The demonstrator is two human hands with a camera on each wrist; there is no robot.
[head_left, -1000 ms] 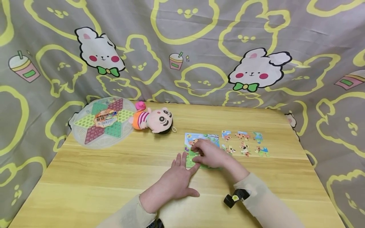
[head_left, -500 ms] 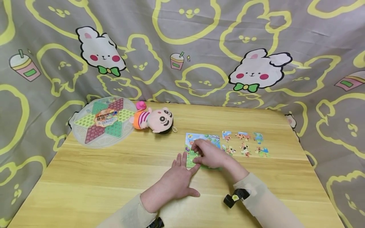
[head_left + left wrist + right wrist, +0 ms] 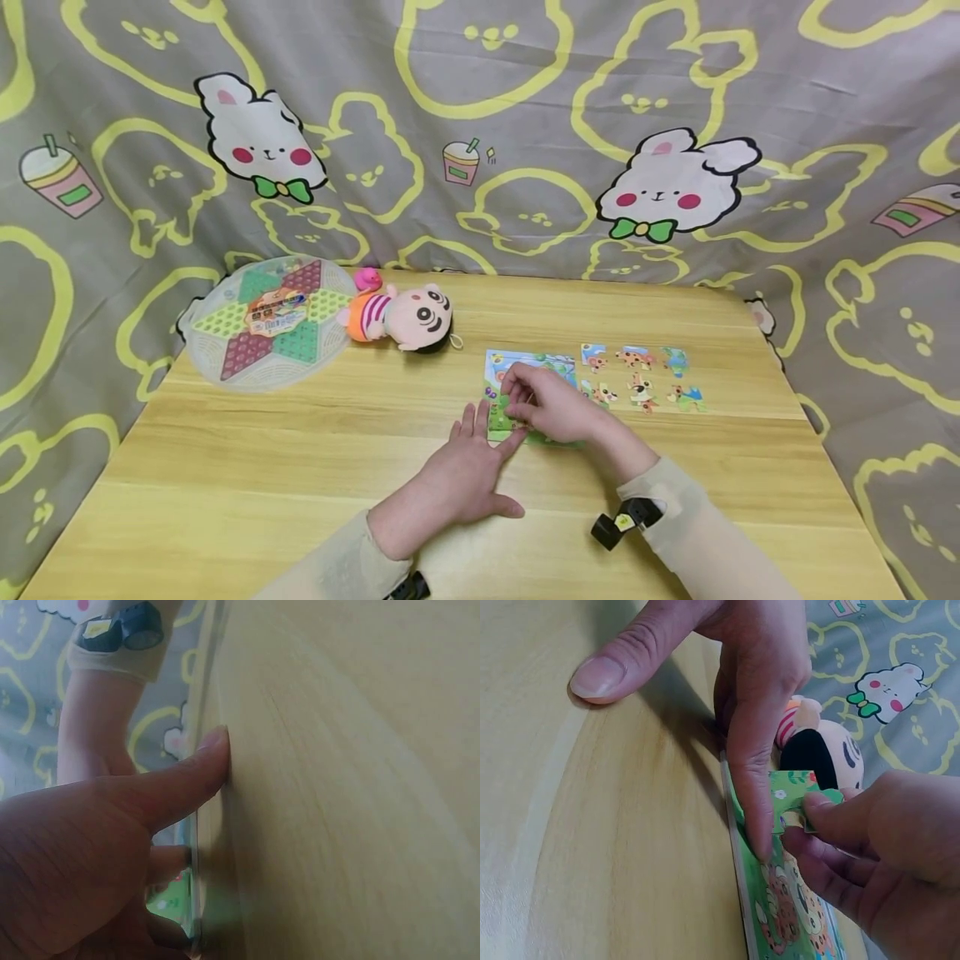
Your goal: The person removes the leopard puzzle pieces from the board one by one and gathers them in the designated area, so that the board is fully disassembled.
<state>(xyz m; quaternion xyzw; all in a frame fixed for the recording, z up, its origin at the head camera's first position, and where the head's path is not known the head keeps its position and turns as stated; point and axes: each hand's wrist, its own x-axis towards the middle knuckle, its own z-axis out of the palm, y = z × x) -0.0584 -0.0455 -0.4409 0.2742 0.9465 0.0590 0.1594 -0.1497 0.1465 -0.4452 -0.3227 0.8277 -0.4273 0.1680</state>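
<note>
My right hand (image 3: 551, 404) pinches a green jigsaw piece (image 3: 784, 787) with a white flower on it, between thumb and fingertips. The piece stands tilted over the lower left part of the jigsaw puzzle board (image 3: 497, 360), which bears a picture of spotted animals. My left hand (image 3: 459, 479) lies palm down with fingers spread, its fingertips at the board's lower left edge. The index finger (image 3: 751, 776) of that hand reaches onto the green border, right beside the held piece. In the left wrist view, the left thumb (image 3: 191, 776) sticks out over the tabletop. My right hand covers much of the board.
Several loose jigsaw pieces (image 3: 637, 358) lie in two rows right of the board. A plush doll (image 3: 420, 317) lies further back, with a pink toy duck (image 3: 368, 279) behind it. At the far left is a round Chinese checkers board (image 3: 262, 375). A patterned curtain (image 3: 525, 192) surrounds the wooden table.
My right fingers have shifted slightly over the board's left part and turned the green jigsaw piece. The left hand has stayed in place.
</note>
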